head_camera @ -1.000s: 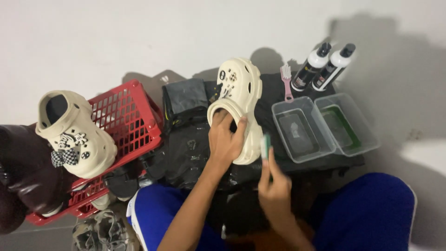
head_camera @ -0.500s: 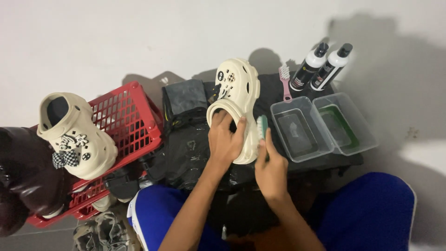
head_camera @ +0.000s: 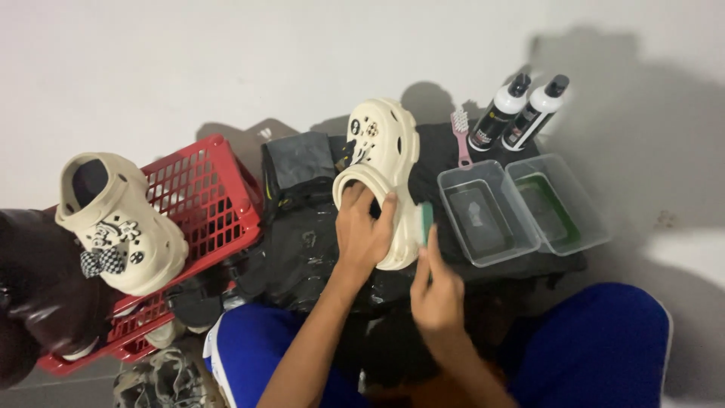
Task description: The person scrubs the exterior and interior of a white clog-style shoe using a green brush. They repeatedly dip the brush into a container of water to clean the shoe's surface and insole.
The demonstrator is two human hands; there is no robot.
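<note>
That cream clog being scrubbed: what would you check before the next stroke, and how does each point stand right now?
1. Cream clog held steady: ok, the left hand grips its heel end.
2. Green brush against the clog's side: ok, the right hand presses it there.
3. Water in the near clear tub: cannot tell, too dim to see.
4. Second tub with the green pad within reach: ok, beside the first.
5. Two spray bottles upright: not ok, they lie tilted.
6. Other clog out of the way: ok, it rests on the red basket.
</note>
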